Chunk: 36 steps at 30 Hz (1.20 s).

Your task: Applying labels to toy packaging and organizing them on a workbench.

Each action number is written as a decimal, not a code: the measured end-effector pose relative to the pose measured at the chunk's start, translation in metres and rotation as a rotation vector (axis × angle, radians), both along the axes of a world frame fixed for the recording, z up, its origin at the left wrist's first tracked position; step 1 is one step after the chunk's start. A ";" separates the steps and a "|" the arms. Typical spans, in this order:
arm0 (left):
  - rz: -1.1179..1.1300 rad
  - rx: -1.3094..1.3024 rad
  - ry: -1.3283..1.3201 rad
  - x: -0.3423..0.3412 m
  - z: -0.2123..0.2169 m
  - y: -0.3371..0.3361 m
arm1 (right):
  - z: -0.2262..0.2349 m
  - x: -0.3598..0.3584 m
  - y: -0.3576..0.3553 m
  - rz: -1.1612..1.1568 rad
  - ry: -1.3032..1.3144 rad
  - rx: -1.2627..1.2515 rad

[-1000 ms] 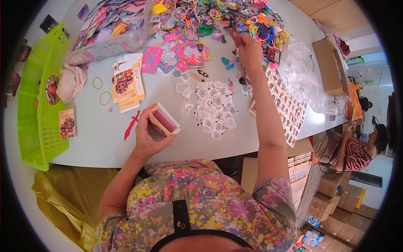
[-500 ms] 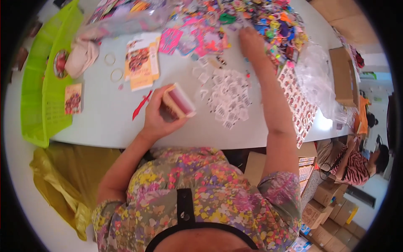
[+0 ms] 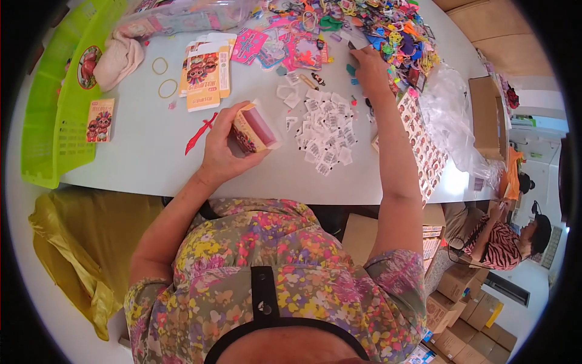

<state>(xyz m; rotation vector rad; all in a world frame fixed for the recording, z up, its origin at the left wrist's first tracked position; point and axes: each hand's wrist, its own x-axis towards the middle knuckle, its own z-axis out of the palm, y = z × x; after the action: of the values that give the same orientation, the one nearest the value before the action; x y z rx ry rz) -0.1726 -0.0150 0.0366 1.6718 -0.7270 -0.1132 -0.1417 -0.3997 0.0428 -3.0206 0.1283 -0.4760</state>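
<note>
My left hand (image 3: 221, 148) is wrapped round a small yellow cardboard box (image 3: 250, 130) printed with cartoon figures. The box is tilted, and its uncovered end shows a pinkish inside. At the far side of the table my right hand (image 3: 371, 68) reaches to the edge of a heap of colourful small trinkets (image 3: 394, 36). Its fingertips close by a small dark piece that I cannot make out. Between my hands lies a pile of small white printed packets (image 3: 327, 130). A red toy sword (image 3: 200, 134) rests beside my left hand.
Flattened yellow boxes (image 3: 206, 76) and pink cards (image 3: 248, 45) lie farther back. A green basket (image 3: 45, 133) stands at the left, with a yellow box (image 3: 100, 121) against it. Sticker sheets (image 3: 421, 142), clear plastic (image 3: 451, 109) and a carton (image 3: 487, 118) are at right. A co-worker (image 3: 500, 242) sits beyond.
The whole view has shifted slightly. My right hand has drawn a little back and to the right at the trinket heap, and its fingertips show now. My left hand keeps the box.
</note>
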 end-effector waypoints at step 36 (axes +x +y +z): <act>-0.038 -0.156 0.116 0.020 -0.063 -0.019 | 0.021 -0.064 0.235 0.315 -0.419 0.391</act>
<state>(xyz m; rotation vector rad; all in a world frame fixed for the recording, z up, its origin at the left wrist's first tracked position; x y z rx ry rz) -0.1521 -0.0342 -0.0266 1.4912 -0.6629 -0.1744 -0.2054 -0.1649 0.0633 -2.4390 -0.2468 -0.9096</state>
